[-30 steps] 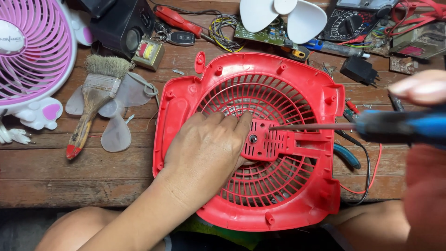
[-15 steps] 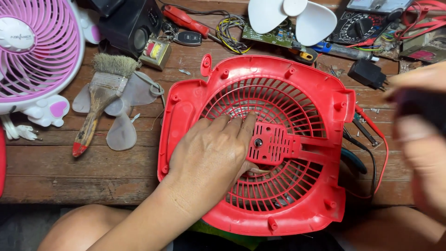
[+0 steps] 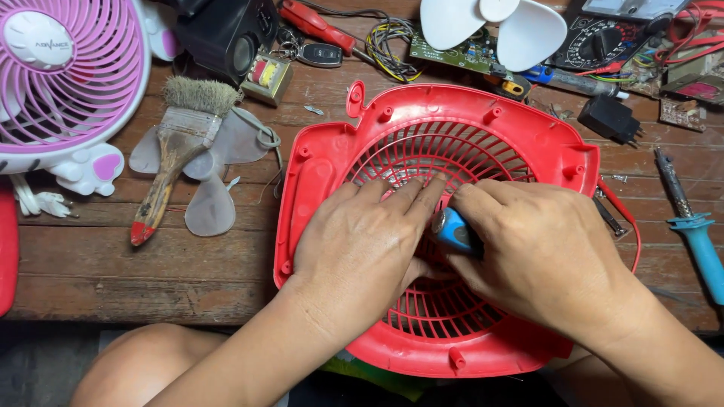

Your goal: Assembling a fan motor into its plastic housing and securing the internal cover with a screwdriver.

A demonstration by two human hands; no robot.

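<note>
A red plastic fan housing with a grille lies face down at the wooden table's front edge. My left hand rests flat on the grille's middle, fingers pressed to it. My right hand is closed round a blue-handled screwdriver, held upright over the grille's centre; its shaft and tip are hidden under my hands. The two hands touch at the fingertips.
A pink and white fan stands at the left. A paintbrush lies on clear fan blades. White fan blades, a circuit board, a remote key, a black adapter and a multimeter sit behind. A second blue screwdriver lies at the right.
My right hand has come in from the right edge with the blue screwdriver and now sits over the grille's centre beside my left hand. The left hand has stayed on the grille.
</note>
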